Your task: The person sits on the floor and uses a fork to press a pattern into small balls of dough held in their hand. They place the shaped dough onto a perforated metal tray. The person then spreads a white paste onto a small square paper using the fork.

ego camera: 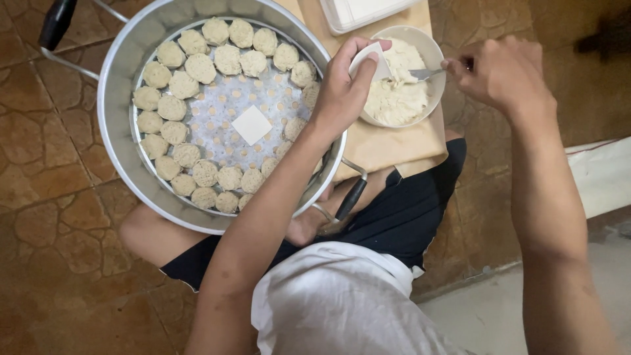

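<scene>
My left hand (342, 89) holds a thin white square wrapper (370, 60) over the rim of a white bowl (435, 59). The bowl holds a pale filling paste (394, 98). My right hand (503, 72) grips a metal spoon (424, 74) whose tip is dug into the paste. To the left, a round metal steamer pot (118, 131) rests on my knee. Its perforated tray carries several filled dumplings (200, 67) in rings along the edge. One flat white wrapper (252, 124) lies in the tray's middle.
The bowl stands on a low wooden board (394, 148) at the top. A white plastic container (358, 13) sits behind the bowl. The pot has black handles (56, 23) at the far left and by my lap. Brown stone-pattern floor (52, 217) lies all around.
</scene>
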